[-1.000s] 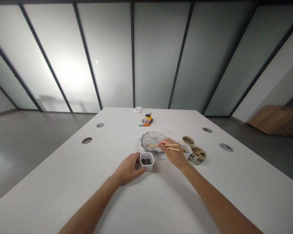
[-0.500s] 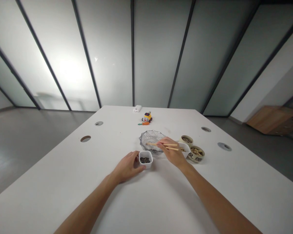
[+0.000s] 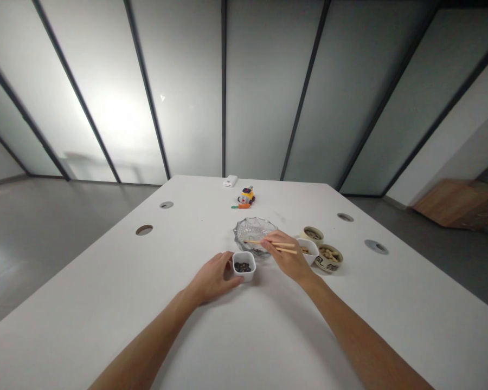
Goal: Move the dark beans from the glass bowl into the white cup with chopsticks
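My left hand [image 3: 216, 277] is wrapped round the left side of a small white square bowl [image 3: 244, 275] on the table, with dark seed-like pieces [image 3: 242, 267] inside it. Between the fingers of my right hand [image 3: 287, 253] is a pair of wooden chopsticks [image 3: 283, 245]. Their tips reach left over a clear glass bowl [image 3: 244, 230] with a scalloped rim; some dark bits lie in its near side. Whether the tips pinch anything is too small to tell. Partly behind my right hand stands another white bowl [image 3: 312, 254] with light brown pieces.
Right of that bowl are a patterned round container [image 3: 328, 266] of peanut-like pieces and a similar round container [image 3: 313, 233]. Farther back lie a toy carrot [image 3: 244, 206], a yellow toy vehicle [image 3: 247, 195] and a white box-shaped device [image 3: 230, 181]. The white table [image 3: 195, 216] has several round cable holes.
The chopstick tips have dipped slightly over the glass bowl. The whole view has shifted a little; my left hand still holds the white bowl in place.
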The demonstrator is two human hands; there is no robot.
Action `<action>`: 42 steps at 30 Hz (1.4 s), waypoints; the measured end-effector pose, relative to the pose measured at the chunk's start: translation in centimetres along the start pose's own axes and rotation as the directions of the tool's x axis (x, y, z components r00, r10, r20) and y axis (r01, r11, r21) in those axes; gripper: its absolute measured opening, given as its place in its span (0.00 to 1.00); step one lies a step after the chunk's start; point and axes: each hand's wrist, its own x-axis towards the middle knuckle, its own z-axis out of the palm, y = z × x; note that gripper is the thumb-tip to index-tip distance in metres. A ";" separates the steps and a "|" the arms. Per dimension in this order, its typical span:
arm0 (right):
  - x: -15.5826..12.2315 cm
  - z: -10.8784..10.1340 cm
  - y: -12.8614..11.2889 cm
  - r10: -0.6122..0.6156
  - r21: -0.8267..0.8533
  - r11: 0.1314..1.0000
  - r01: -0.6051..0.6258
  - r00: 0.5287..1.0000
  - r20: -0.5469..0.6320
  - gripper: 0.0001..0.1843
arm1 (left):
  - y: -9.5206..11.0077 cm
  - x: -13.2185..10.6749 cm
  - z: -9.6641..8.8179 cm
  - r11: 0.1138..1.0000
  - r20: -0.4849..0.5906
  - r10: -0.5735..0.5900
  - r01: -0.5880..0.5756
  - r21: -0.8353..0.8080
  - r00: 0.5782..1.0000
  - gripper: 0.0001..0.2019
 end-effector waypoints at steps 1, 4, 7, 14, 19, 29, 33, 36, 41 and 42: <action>0.0 0.0 0.0 -0.003 0.001 1.000 0.003 1.000 0.003 0.21 | 0.0 0.0 0.0 1.000 0.000 0.001 -0.001 0.002 1.000 0.16; 0.0 -0.1 0.0 -0.019 -0.015 1.000 0.019 1.000 -0.002 0.22 | 0.0 0.0 0.0 1.000 0.002 -0.003 0.003 0.001 1.000 0.15; 0.2 -0.3 0.1 -0.034 -0.044 0.998 0.033 0.999 -0.024 0.24 | 0.0 0.0 0.0 1.000 -0.001 -0.005 0.005 -0.005 1.000 0.15; 0.4 -0.8 -0.2 -0.007 -0.047 0.999 0.006 1.000 -0.008 0.25 | 0.0 0.0 -0.1 1.000 0.018 -0.011 0.012 -0.015 1.000 0.15; 0.3 -0.8 -0.3 -0.014 -0.023 1.000 0.015 0.999 0.032 0.24 | -0.4 0.0 0.2 1.000 0.006 -0.003 0.003 -0.012 1.000 0.15; 0.3 -0.9 -0.3 -0.033 0.004 0.999 0.033 0.999 0.018 0.23 | -0.1 -0.1 0.0 1.000 0.010 -0.004 0.004 -0.011 1.000 0.16; 0.3 -0.9 -0.1 -0.023 -0.003 1.000 0.023 1.000 -0.001 0.23 | 0.0 0.0 0.0 1.000 0.015 -0.010 0.009 0.002 1.000 0.15; 0.2 -0.7 0.1 -0.016 0.004 1.000 0.016 1.000 0.017 0.21 | -0.1 0.0 0.0 1.000 0.008 -0.010 0.010 0.016 1.000 0.15; 0.0 -0.5 0.3 -0.007 0.048 0.999 0.005 0.999 0.036 0.20 | -0.1 -0.1 0.0 1.000 0.007 0.008 -0.008 -0.016 1.000 0.15; 0.0 -0.5 0.2 -0.006 0.051 0.999 0.005 0.999 0.037 0.20 | 0.0 -0.1 -0.1 1.000 0.008 0.008 -0.007 -0.023 1.000 0.15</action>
